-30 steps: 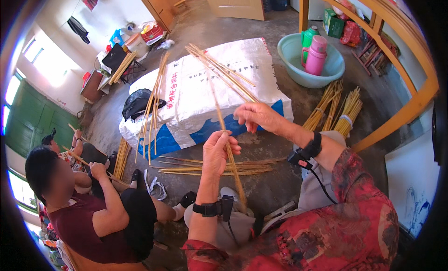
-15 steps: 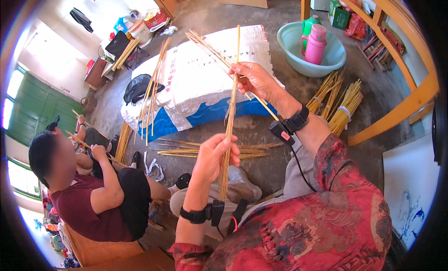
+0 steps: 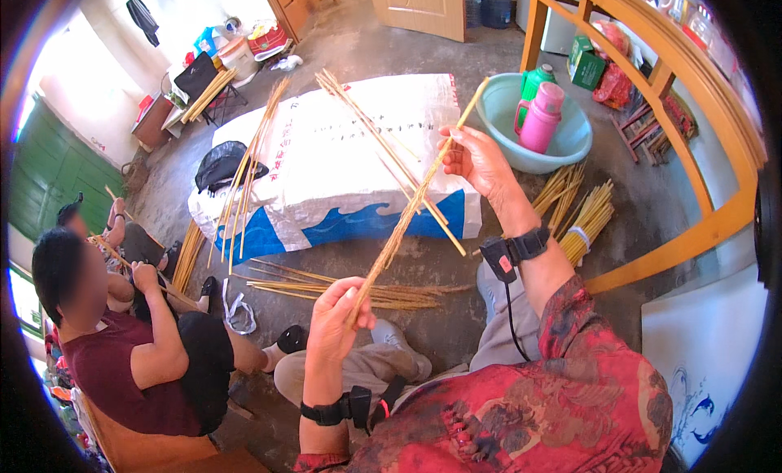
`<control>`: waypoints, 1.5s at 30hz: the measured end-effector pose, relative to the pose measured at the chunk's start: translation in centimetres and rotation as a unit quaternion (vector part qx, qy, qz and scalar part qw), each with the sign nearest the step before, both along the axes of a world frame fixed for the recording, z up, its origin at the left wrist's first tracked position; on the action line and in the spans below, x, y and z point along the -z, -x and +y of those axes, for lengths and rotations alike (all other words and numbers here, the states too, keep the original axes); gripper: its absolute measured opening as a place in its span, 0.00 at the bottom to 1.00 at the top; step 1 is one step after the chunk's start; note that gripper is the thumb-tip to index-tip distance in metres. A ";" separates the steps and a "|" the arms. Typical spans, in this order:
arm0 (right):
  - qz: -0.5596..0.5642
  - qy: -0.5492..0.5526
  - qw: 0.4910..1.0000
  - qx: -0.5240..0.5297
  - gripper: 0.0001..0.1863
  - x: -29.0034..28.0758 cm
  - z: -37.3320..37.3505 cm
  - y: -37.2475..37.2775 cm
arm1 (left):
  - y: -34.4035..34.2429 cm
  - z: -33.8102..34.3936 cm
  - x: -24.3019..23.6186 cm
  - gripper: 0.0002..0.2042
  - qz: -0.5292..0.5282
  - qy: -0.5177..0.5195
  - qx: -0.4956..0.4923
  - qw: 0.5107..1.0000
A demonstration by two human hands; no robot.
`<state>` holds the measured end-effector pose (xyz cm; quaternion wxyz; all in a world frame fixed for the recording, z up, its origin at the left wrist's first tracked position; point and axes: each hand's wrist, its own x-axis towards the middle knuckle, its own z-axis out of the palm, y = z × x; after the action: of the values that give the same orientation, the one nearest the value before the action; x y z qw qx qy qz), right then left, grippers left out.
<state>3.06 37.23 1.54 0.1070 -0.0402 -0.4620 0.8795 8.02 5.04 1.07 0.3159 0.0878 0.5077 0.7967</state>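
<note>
A long dried straw stalk with a brushy head slants up to the right before me. My left hand is closed around the brushy lower end. Higher up, my right hand pinches the bare, smooth part between thumb and forefinger, its other fingers curled. Beneath lies a white woven sheet with a blue wave border. Several loose stalks rest on it below my right hand, and another bunch lies on its left side. More brushy stalks are on the floor behind my left hand.
A pale blue basin holds a pink flask and a green one. Tied straw bundles lie by a wooden frame at right. At left sits a person in a maroon top. A black bag rests on the sheet.
The stalk has swung from upright to a slant, its bare tip now to the right. My left hand moved lower and left, my right hand right and lower. The view has turned slightly.
</note>
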 end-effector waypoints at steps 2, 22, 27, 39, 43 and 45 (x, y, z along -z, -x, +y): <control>-0.016 0.031 0.999 0.035 0.11 0.2 0.7 0.3 | 0.8 -0.7 1.0 0.09 -0.025 -0.025 -0.029 0.999; -0.043 0.060 0.992 0.107 0.14 1.6 5.1 -0.9 | 2.8 3.9 1.1 0.13 0.020 -0.127 -0.178 0.976; -0.048 0.070 0.991 0.105 0.14 2.0 5.3 -0.6 | 2.6 3.7 1.0 0.13 0.049 -0.118 -0.172 0.977; -0.003 0.020 0.987 0.160 0.09 1.6 4.0 0.4 | 4.0 -0.9 4.1 0.14 0.013 -0.077 -0.269 0.960; -0.022 -0.042 0.983 0.180 0.07 0.7 2.7 0.4 | 4.7 -2.4 5.8 0.12 0.031 0.014 -0.311 0.950; -0.026 -0.084 0.978 0.188 0.07 0.7 2.2 0.5 | 5.1 -2.7 5.7 0.12 0.068 0.079 -0.327 0.939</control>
<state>2.59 39.40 0.79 0.2615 -0.1404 -0.5214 0.8000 2.94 2.38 -4.65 0.0080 -0.0541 0.5901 0.8055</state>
